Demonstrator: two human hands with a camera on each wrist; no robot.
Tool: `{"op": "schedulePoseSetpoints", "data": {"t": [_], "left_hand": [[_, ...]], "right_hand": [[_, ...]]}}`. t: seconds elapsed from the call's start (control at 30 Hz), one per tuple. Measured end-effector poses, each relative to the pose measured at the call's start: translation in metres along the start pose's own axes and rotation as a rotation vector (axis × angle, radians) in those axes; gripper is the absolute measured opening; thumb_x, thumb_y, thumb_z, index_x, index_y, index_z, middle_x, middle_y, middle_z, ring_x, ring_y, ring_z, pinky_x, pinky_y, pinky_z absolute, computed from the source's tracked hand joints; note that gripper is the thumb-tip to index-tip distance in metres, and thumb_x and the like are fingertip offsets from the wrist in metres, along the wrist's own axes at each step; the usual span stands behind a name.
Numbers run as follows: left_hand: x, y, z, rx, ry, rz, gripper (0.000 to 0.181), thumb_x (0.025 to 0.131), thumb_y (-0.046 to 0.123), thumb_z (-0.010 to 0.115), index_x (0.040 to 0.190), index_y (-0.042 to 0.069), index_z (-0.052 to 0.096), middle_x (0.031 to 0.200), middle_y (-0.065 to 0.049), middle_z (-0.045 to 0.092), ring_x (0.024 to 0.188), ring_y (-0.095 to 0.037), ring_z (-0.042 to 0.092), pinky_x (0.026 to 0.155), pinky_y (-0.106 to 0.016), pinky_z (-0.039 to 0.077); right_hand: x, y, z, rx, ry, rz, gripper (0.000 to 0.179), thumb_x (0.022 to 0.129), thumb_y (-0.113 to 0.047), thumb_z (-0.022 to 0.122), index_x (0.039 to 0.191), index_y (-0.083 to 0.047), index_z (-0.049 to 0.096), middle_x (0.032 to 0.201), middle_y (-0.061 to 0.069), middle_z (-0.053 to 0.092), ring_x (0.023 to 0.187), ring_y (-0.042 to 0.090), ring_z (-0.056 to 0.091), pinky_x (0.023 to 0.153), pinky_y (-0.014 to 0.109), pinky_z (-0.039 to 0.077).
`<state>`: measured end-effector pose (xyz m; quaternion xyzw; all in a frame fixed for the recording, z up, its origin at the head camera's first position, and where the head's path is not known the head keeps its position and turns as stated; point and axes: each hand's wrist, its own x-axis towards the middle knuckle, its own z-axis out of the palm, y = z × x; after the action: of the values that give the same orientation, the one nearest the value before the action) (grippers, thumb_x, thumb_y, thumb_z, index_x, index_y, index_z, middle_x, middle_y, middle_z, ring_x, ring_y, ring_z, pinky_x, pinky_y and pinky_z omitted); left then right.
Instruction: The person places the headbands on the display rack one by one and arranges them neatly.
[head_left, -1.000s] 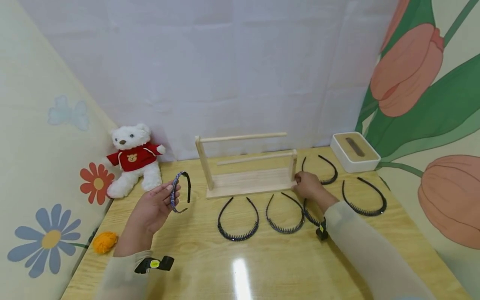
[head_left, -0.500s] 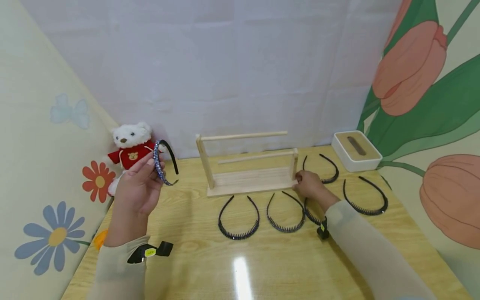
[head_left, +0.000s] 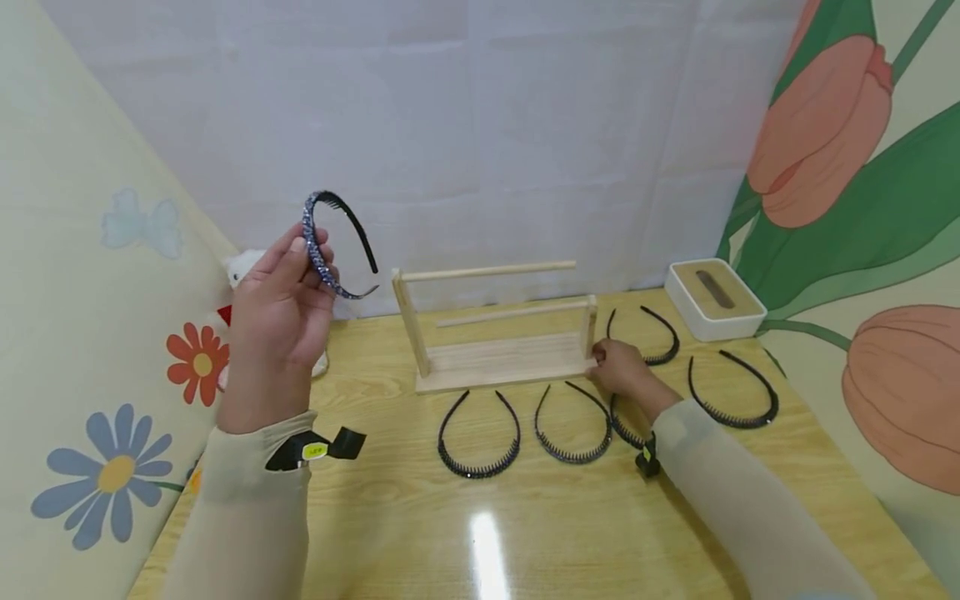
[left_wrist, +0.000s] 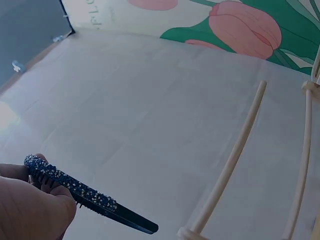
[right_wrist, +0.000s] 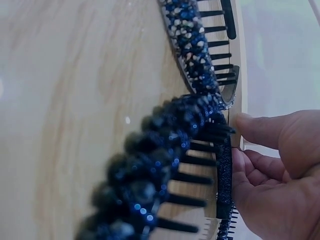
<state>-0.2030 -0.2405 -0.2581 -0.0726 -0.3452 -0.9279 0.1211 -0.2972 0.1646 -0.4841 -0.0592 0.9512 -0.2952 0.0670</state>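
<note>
My left hand (head_left: pixel 281 321) holds up a headband (head_left: pixel 309 229) covered in blue glitter, pinched between thumb and fingers, its open ends pointing right. In the left wrist view the same headband (left_wrist: pixel 80 189) shows sparkly stones and a plain black end. A wooden rack (head_left: pixel 502 360) with two horizontal rods stands at the back of the table. At the right end of its base, my right hand (head_left: pixel 621 368) grips the edge. The right wrist view has the thumb of that hand (right_wrist: pixel 295 160) against the wood, close behind dark glittery headbands (right_wrist: pixel 175 135).
Toothed headbands lie before the rack: one at left (head_left: pixel 478 473), one in the middle (head_left: pixel 576 458), one partly under the right forearm (head_left: pixel 628 433). Two more (head_left: pixel 663 360) lie to the right. A white box (head_left: pixel 716 300) stands back right; a white teddy bear (head_left: pixel 243 265) is mostly hidden.
My left hand has lifted the headband from near table height to above the rack's upper rod level, now covering much of the bear. The right hand has stayed on the rack.
</note>
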Motion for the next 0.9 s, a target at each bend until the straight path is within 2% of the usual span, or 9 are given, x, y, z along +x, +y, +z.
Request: {"op": "schedulePoseSetpoints", "data": {"t": [0.2, 0.37, 0.5, 0.6, 0.73, 0.9], "left_hand": [[0.003, -0.016, 0.016, 0.068, -0.019, -0.016, 0.025, 0.106, 0.001, 0.066, 0.129, -0.001, 0.074, 0.115, -0.013, 0.076, 0.1, -0.021, 0.068, 0.091, -0.025, 0.059], [0.013, -0.029, 0.021, 0.114, 0.01, -0.004, 0.022, 0.106, 0.001, 0.068, 0.126, 0.0, 0.076, 0.113, -0.012, 0.077, 0.097, -0.02, 0.069, 0.087, -0.024, 0.06], [0.021, -0.038, 0.017, 0.124, 0.029, -0.025, 0.019, 0.108, 0.002, 0.065, 0.121, 0.002, 0.078, 0.112, -0.011, 0.077, 0.097, -0.019, 0.069, 0.086, -0.023, 0.06], [0.022, -0.045, 0.013, 0.153, 0.038, -0.036, 0.021, 0.11, 0.003, 0.061, 0.117, 0.006, 0.08, 0.11, -0.008, 0.078, 0.097, -0.017, 0.07, 0.087, -0.022, 0.059], [0.025, -0.055, 0.008, 0.189, 0.046, -0.019, 0.024, 0.11, 0.003, 0.06, 0.111, 0.009, 0.083, 0.107, -0.006, 0.08, 0.094, -0.016, 0.072, 0.087, -0.021, 0.06], [0.027, -0.07, -0.002, 0.221, 0.054, -0.047, 0.029, 0.111, 0.001, 0.057, 0.105, 0.012, 0.084, 0.106, -0.006, 0.08, 0.093, -0.014, 0.074, 0.088, -0.02, 0.062]], "right_hand": [[0.0, -0.001, 0.001, 0.005, 0.001, 0.002, 0.049, 0.102, -0.016, 0.074, 0.141, 0.012, 0.061, 0.126, 0.025, 0.07, 0.113, 0.038, 0.067, 0.102, 0.051, 0.058], [0.001, -0.003, 0.001, 0.014, -0.006, 0.013, 0.051, 0.103, -0.016, 0.074, 0.144, 0.012, 0.06, 0.129, 0.026, 0.069, 0.116, 0.039, 0.066, 0.103, 0.052, 0.058], [0.0, -0.005, 0.001, 0.016, -0.009, 0.017, 0.052, 0.103, -0.016, 0.074, 0.144, 0.012, 0.059, 0.13, 0.027, 0.069, 0.117, 0.04, 0.067, 0.104, 0.052, 0.058], [-0.002, -0.006, 0.002, 0.014, -0.013, 0.019, 0.052, 0.103, -0.016, 0.074, 0.144, 0.012, 0.059, 0.13, 0.027, 0.069, 0.116, 0.04, 0.067, 0.104, 0.052, 0.059], [-0.002, -0.007, 0.002, 0.019, -0.01, 0.02, 0.051, 0.103, -0.016, 0.074, 0.143, 0.012, 0.059, 0.131, 0.027, 0.069, 0.116, 0.04, 0.068, 0.104, 0.052, 0.059], [-0.002, -0.005, 0.002, 0.026, -0.005, 0.02, 0.051, 0.103, -0.015, 0.074, 0.144, 0.012, 0.059, 0.131, 0.027, 0.069, 0.116, 0.039, 0.068, 0.103, 0.052, 0.059]]}}
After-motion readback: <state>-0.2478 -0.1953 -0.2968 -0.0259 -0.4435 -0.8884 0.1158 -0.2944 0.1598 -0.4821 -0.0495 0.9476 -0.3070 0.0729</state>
